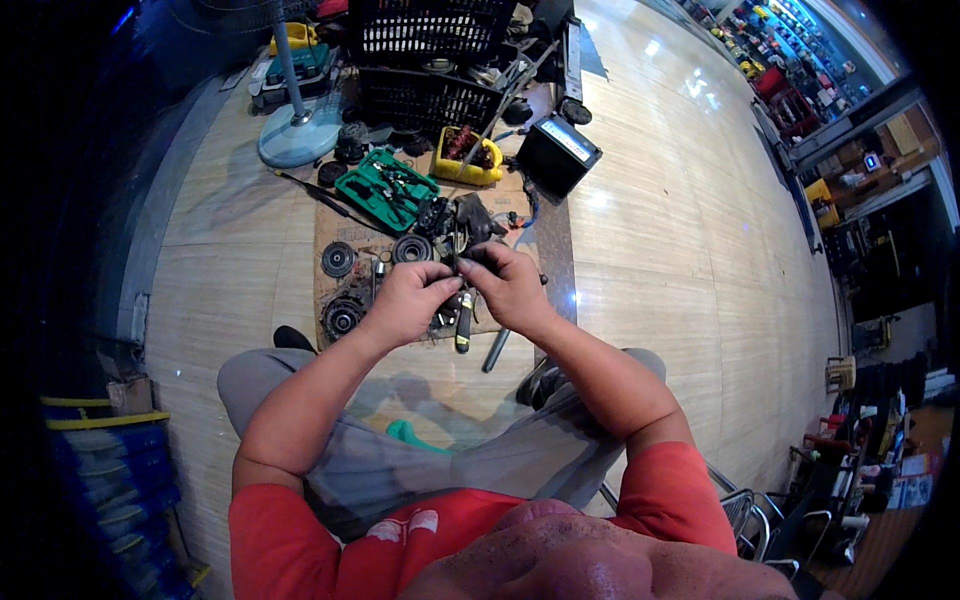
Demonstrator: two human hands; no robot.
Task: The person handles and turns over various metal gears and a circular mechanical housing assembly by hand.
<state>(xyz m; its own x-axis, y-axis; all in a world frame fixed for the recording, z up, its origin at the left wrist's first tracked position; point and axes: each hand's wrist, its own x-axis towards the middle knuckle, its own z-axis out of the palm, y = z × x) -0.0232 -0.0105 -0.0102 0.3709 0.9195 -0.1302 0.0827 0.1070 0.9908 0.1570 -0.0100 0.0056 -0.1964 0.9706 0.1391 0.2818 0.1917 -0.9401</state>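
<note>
My left hand (408,302) and my right hand (508,288) meet over the cardboard sheet, thumbs and fingertips pinched close together. Something small and dark sits between the fingertips, too hidden to name. Just below them lies a tool with a black and yellow handle (464,322). Left of my hands are a round dark metal part (338,259), a ring-shaped part (411,250) and a larger toothed-looking round part (344,316). Dark greasy parts (474,215) are heaped right behind my fingers. A grey bar (495,350) lies below my right hand.
A green tool case (387,190) lies open beyond my hands, beside a yellow cut-open container (467,172) with reddish contents. A black battery (560,155) stands at the right. Farther back are black crates (430,95) and a fan's round base (300,134). Cardboard (328,228) covers the floor.
</note>
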